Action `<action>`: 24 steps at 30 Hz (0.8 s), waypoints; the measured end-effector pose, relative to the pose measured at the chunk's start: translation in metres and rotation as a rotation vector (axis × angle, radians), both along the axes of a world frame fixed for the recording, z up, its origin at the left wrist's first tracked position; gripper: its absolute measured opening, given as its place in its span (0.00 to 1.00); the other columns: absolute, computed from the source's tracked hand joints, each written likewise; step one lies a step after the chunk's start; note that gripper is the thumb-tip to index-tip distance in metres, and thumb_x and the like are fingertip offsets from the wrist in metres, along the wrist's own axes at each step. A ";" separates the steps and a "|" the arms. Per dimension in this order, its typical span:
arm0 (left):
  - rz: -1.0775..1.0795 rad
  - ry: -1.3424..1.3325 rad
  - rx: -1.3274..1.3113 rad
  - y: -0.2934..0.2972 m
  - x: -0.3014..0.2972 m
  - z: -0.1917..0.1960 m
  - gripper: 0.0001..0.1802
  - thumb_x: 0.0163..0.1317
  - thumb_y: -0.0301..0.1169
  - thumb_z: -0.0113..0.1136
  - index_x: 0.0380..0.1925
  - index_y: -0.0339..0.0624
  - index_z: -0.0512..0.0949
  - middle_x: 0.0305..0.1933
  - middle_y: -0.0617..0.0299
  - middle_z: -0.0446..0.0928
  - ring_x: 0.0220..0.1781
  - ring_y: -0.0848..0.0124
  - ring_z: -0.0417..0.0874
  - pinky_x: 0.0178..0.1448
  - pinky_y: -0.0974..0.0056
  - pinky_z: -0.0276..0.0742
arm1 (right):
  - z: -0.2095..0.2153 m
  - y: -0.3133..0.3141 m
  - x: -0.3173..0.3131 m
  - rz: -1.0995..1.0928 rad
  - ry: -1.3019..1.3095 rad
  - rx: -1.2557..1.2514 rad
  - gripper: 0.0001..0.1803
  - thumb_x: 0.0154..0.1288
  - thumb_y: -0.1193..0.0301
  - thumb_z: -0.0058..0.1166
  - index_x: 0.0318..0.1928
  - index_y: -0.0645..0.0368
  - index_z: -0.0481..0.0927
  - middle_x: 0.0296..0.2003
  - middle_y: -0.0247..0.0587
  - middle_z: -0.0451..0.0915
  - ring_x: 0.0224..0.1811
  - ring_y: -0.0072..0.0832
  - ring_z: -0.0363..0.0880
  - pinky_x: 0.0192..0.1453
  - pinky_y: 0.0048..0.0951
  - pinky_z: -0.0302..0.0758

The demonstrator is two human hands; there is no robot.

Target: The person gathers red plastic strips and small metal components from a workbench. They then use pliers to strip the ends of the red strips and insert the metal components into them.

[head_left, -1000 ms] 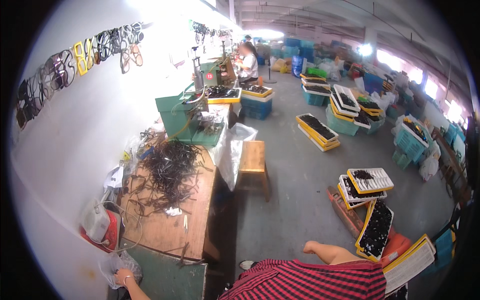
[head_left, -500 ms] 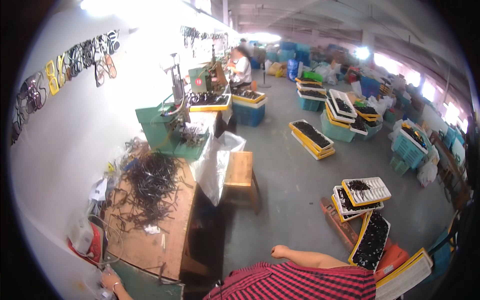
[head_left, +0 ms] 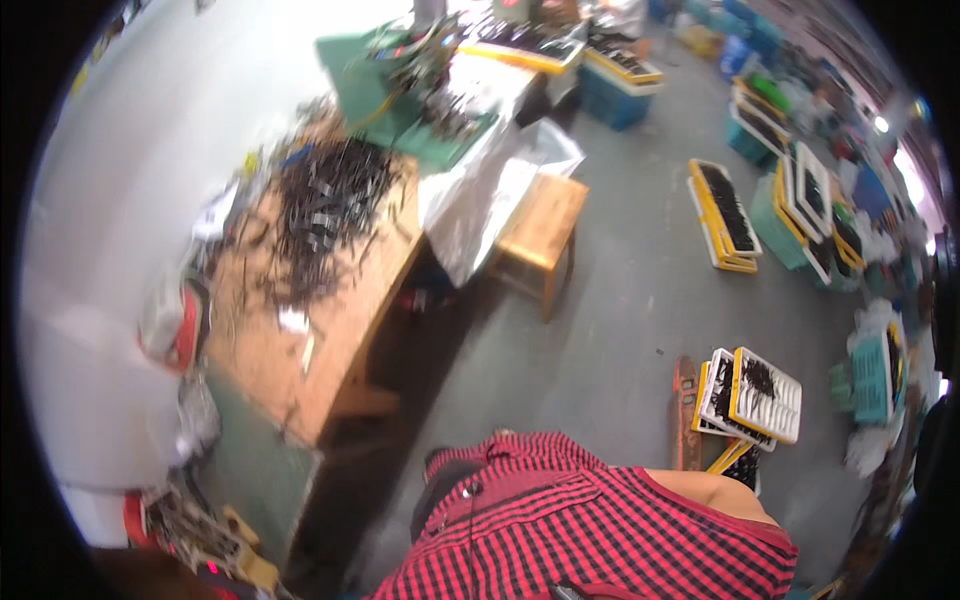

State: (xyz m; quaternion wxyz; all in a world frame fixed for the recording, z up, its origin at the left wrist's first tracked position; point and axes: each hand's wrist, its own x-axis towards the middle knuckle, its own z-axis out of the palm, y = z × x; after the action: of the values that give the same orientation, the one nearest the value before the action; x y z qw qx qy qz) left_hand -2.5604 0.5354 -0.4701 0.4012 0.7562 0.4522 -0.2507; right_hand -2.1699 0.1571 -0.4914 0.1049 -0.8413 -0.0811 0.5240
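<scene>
Neither of my hands shows now. My right upper arm (head_left: 715, 490) comes out of the red and black checked shirt (head_left: 600, 530), and the rest of that arm is hidden behind the shirt. At the lower left a dark brown blur (head_left: 150, 575) lies by the edge; I cannot make out what it is. To my left stands a wooden worktable (head_left: 345, 335) with a heap of thin dark strips (head_left: 325, 200) on it. A small white scrap (head_left: 293, 319) lies on the near part of the tabletop.
Beyond the heap stands a green machine (head_left: 375, 95). A wooden stool (head_left: 545, 220) is beside a silvery sheet (head_left: 480, 190). Trays of dark parts (head_left: 765, 395) are stacked by an orange-red pallet jack (head_left: 686, 410). More trays (head_left: 725, 215) and a teal crate (head_left: 872, 375) stand farther right.
The view has tilted down and turned, with some blur. My left hand at the table's near corner has gone out of view. My closed right hand has dropped out of sight behind the shirt.
</scene>
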 end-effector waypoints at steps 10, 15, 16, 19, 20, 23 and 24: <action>0.706 -0.015 -0.077 -0.177 -0.050 0.023 0.13 0.63 0.36 0.56 0.36 0.37 0.80 0.33 0.49 0.80 0.35 0.54 0.80 0.42 0.52 0.73 | -0.005 -0.039 0.028 -0.085 0.068 0.121 0.22 0.64 0.58 0.46 0.53 0.54 0.79 0.50 0.42 0.81 0.50 0.36 0.79 0.54 0.37 0.76; 0.886 0.036 -0.148 -0.252 -0.073 0.039 0.13 0.63 0.37 0.55 0.36 0.37 0.80 0.33 0.49 0.80 0.35 0.55 0.80 0.41 0.53 0.74 | 0.016 -0.058 0.028 -0.084 0.118 0.094 0.21 0.66 0.60 0.44 0.53 0.56 0.78 0.49 0.42 0.81 0.50 0.35 0.79 0.54 0.36 0.76; 0.903 0.054 -0.160 -0.268 -0.085 0.041 0.13 0.63 0.37 0.55 0.36 0.37 0.80 0.33 0.50 0.80 0.35 0.55 0.80 0.40 0.53 0.74 | 0.013 -0.062 0.022 -0.084 0.132 0.090 0.21 0.67 0.60 0.44 0.54 0.56 0.78 0.49 0.42 0.81 0.50 0.35 0.79 0.54 0.36 0.76; 0.937 0.103 -0.201 -0.320 -0.117 0.046 0.14 0.63 0.38 0.55 0.37 0.38 0.80 0.33 0.50 0.80 0.34 0.56 0.80 0.40 0.53 0.74 | 0.015 -0.086 0.006 -0.089 0.159 0.077 0.20 0.68 0.61 0.43 0.54 0.57 0.78 0.49 0.41 0.81 0.50 0.34 0.79 0.54 0.36 0.75; 0.953 0.112 -0.210 -0.334 -0.128 0.050 0.14 0.63 0.38 0.55 0.37 0.38 0.80 0.33 0.50 0.80 0.34 0.56 0.80 0.39 0.53 0.74 | 0.015 -0.094 -0.001 -0.094 0.163 0.081 0.20 0.69 0.61 0.42 0.54 0.57 0.78 0.49 0.41 0.81 0.50 0.34 0.79 0.55 0.35 0.75; 1.013 0.126 -0.222 -0.383 -0.160 0.054 0.14 0.63 0.38 0.55 0.37 0.38 0.80 0.33 0.51 0.80 0.34 0.57 0.80 0.39 0.53 0.74 | 0.011 -0.119 -0.020 -0.094 0.168 0.102 0.20 0.70 0.62 0.41 0.54 0.58 0.77 0.49 0.41 0.81 0.49 0.33 0.79 0.55 0.35 0.75; 1.041 0.128 -0.225 -0.401 -0.171 0.054 0.14 0.63 0.38 0.55 0.37 0.38 0.80 0.33 0.51 0.80 0.34 0.57 0.80 0.39 0.54 0.74 | 0.011 -0.127 -0.027 -0.091 0.172 0.112 0.20 0.70 0.63 0.41 0.54 0.58 0.77 0.49 0.41 0.81 0.49 0.33 0.79 0.55 0.35 0.75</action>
State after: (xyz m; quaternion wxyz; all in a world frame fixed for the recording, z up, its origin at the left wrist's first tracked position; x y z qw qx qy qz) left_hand -2.7317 0.1348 -0.4163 0.5225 0.3674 0.7613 -0.1112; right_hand -2.1966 0.0299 -0.4799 0.1821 -0.7888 -0.0625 0.5837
